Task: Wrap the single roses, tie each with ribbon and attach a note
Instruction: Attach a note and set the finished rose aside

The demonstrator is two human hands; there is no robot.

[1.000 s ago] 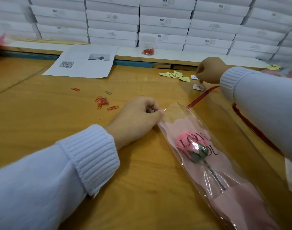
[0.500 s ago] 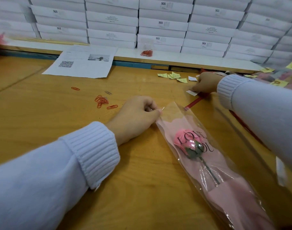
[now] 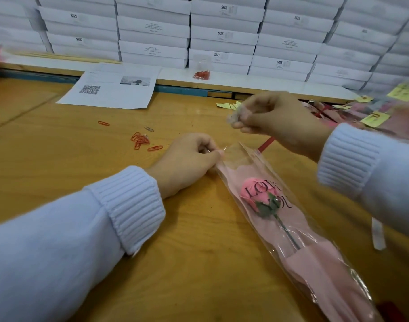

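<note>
A pink rose (image 3: 256, 196) lies in a clear sleeve (image 3: 298, 249) with pink paper, printed "LOVE YOU", slanting from the table's middle toward the lower right. My left hand (image 3: 187, 159) pinches the sleeve's upper left corner together with a thin paper clip. My right hand (image 3: 273, 119) hovers above the sleeve's top and pinches a small pale note; the note is blurred. A red ribbon (image 3: 266, 144) pokes out from under the sleeve's top edge.
Loose red paper clips (image 3: 140, 140) lie left of my left hand. Yellow notes (image 3: 229, 105) sit near the table's back edge. A printed sheet (image 3: 113, 89), a bag of clips (image 3: 201, 74) and stacked white boxes (image 3: 222, 33) line the back. Wrapped roses with yellow notes (image 3: 375, 118) pile at right.
My right hand has lifted from the table by the notes and come back toward the sleeve with a small note pinched in it. My left hand has kept its grip.
</note>
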